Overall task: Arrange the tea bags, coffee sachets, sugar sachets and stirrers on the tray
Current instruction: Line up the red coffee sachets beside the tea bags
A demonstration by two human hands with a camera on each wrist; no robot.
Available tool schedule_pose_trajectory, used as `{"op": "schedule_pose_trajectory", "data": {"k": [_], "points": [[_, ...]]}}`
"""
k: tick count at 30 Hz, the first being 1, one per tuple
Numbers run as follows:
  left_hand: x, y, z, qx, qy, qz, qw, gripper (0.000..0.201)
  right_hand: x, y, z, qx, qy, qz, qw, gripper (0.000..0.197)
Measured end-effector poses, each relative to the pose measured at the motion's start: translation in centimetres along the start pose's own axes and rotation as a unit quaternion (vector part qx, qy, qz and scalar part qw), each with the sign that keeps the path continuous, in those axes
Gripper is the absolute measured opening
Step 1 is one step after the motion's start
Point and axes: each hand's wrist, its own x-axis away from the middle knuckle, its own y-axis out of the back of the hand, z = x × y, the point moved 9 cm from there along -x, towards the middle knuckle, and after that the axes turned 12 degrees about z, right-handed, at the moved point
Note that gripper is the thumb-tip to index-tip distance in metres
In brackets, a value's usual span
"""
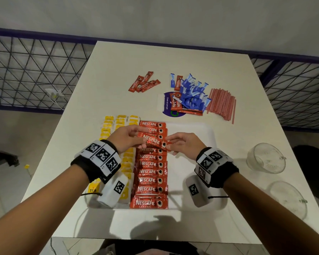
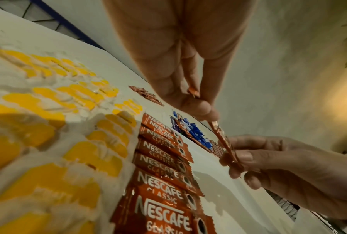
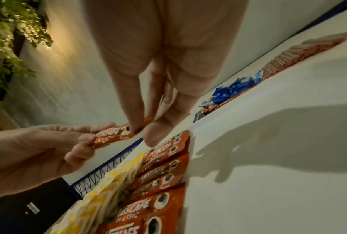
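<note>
Currently a coffee sachet (image 1: 153, 140) is being held above the tray (image 1: 206, 131), pinched at its ends by the left hand (image 1: 127, 138) and right hand (image 1: 184, 144). Tea bags (image 1: 109, 126) and a coffee column (image 1: 151, 172) are lying arranged; sugar sachets (image 1: 193, 94), stirrers (image 1: 222, 103) and loose coffee (image 1: 144, 82) are waiting on the far table (image 1: 118, 70).

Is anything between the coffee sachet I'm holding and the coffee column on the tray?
Nothing visible. The left hand and right hand pinch the coffee sachet by its ends directly above the coffee column on the tray.
</note>
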Motion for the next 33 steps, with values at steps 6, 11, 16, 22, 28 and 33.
{"op": "schedule_pose_trajectory", "data": {"k": [6, 11, 16, 22, 28, 33], "points": [[-0.4, 0.5, -0.1, -0.206, 0.020, -0.022, 0.978, 0.015, -1.0, -0.2, -1.2, -0.024, -0.025, 0.007, 0.999, 0.012], [-1.5, 1.5, -0.3, -0.424, 0.034, -0.032, 0.904, 0.023, -2.1, 0.0, -1.5, -0.025, -0.048, 0.012, 0.998, 0.011], [-2.7, 0.9, 0.0, -0.532, 0.059, 0.000, 0.845, 0.032, -3.1, 0.1, -1.7, -0.006, -0.074, 0.014, 0.997, 0.016], [-3.7, -0.4, 0.4, -0.604, 0.067, 0.027, 0.794, 0.036, -3.5, 0.3, -1.9, 0.004, -0.093, -0.012, 0.996, 0.017], [-3.9, -0.4, 0.8, -0.613, 0.062, 0.020, 0.787, 0.034, -3.5, 0.5, -1.6, 0.036, -0.102, -0.035, 0.994, 0.014], [-3.9, -0.3, 0.8, -0.619, 0.060, 0.021, 0.783, 0.032, -3.6, 0.7, -2.1, 0.054, -0.117, -0.053, 0.990, 0.016]]}}
